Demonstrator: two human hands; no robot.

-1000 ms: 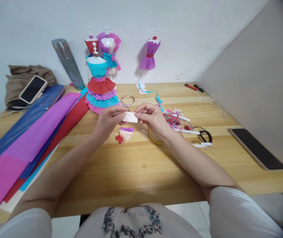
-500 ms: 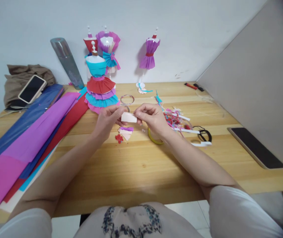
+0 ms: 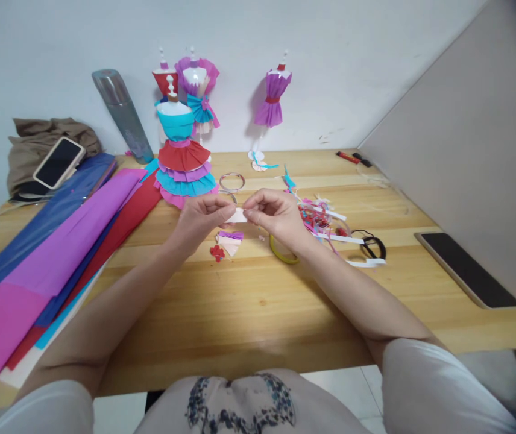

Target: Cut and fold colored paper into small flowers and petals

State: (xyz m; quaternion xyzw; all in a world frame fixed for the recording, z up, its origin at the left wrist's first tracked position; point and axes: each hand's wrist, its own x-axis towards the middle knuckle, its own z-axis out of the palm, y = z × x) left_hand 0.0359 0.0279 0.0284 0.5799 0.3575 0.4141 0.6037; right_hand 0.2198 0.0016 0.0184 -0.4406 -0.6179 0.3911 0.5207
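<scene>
A small pale piece of crepe paper point(image 3: 240, 216) is pinched between both hands above the table. My left hand point(image 3: 202, 218) closes thumb and fingers on its left side, covering part of it. On its right side my right hand point(image 3: 276, 217) grips the edge with thumb and forefinger. Just below, on the wood, lie a pleated pale and purple paper piece point(image 3: 231, 242) and a red paper flower point(image 3: 217, 253). Partly behind the right wrist is a yellow tape roll point(image 3: 284, 253). A mannequin in a tiered paper dress point(image 3: 182, 154) stands behind my left hand.
More dressed mannequins stand at the wall, one in purple point(image 3: 273, 99). Rolled crepe paper point(image 3: 59, 265) covers the left side. Paper scraps point(image 3: 324, 220) are heaped right of my hands. A phone point(image 3: 468, 269) lies far right; a bottle point(image 3: 122, 114) leans against the wall.
My left hand's fingers have shifted right along the pale paper, closer to the right fingers. Less of the paper shows now; my right hand has barely moved.
</scene>
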